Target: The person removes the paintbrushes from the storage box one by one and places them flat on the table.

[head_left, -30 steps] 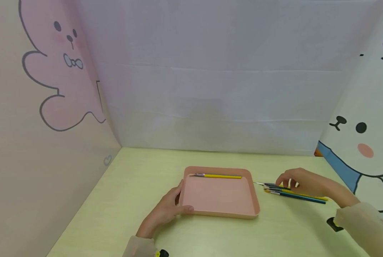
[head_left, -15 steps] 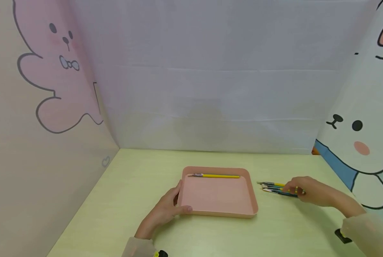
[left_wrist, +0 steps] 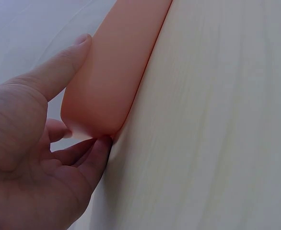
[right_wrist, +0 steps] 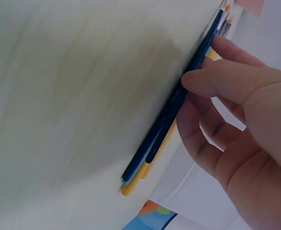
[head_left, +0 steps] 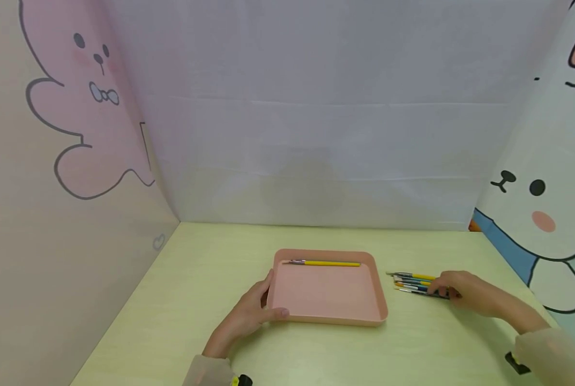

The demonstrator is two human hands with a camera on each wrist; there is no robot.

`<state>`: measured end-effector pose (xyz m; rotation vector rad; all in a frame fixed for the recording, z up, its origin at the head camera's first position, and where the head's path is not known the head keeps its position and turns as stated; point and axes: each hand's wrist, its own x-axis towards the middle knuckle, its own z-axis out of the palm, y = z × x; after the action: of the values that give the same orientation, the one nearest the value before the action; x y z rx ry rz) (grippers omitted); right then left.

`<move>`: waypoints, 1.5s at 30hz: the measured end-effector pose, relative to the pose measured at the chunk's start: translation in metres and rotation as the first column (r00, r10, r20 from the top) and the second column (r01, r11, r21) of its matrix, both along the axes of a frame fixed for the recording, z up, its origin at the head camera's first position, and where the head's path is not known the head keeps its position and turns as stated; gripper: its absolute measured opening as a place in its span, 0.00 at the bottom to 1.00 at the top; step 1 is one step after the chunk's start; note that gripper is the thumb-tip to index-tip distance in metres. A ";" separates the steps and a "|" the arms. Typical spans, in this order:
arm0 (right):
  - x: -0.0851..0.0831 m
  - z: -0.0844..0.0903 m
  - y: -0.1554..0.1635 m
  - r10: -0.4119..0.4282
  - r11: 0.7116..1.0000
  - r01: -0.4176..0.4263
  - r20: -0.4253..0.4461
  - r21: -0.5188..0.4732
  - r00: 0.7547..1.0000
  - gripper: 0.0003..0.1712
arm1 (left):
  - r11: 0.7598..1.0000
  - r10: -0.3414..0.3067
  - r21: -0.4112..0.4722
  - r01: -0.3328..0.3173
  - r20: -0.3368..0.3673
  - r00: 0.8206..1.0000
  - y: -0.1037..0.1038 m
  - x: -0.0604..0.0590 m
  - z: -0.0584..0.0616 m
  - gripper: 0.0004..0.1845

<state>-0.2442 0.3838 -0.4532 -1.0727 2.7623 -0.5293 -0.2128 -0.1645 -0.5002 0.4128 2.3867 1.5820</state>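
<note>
One yellow-handled paintbrush (head_left: 325, 263) already lies in the shallow pink plastic tray (head_left: 327, 318), gripped by the left hand (head_left: 248, 317). Beside it on the worktop, right hand (head_left: 465, 293) fingers pinch the remaining bundle of blue and yellow paintbrushes (head_left: 412, 282).

The tray (head_left: 328, 313) is salmon pink, one brush (head_left: 323, 263) inside is yellow, the brushes (head_left: 412, 283) at the right are blue and yellow, and the table (head_left: 210, 257) is pale green.
</note>
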 end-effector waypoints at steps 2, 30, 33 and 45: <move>0.000 -0.004 0.002 0.020 1.000 -0.020 -0.043 -0.014 0.999 0.24 | 1.000 0.002 -0.007 -0.002 -0.002 1.000 0.000 0.000 0.000 0.62; -0.001 -0.011 0.008 -0.016 0.998 -0.003 -0.322 -0.057 0.946 0.30 | 1.000 -0.001 0.016 0.001 0.000 1.000 0.000 0.001 0.006 0.62; -0.003 0.000 0.000 -0.017 0.998 -0.005 -0.335 -0.067 0.942 0.28 | 1.000 -0.002 0.013 0.002 -0.002 1.000 0.001 0.002 0.009 0.62; -0.020 0.049 -0.061 -0.009 0.994 -0.019 -0.254 -0.106 0.967 0.25 | 1.000 -0.026 0.008 0.026 -0.014 1.000 0.002 0.005 0.024 0.61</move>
<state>-0.2644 0.3225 -0.4046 -1.2527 2.9792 -0.5830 -0.2079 -0.1626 -0.4760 0.4554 2.3761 1.5827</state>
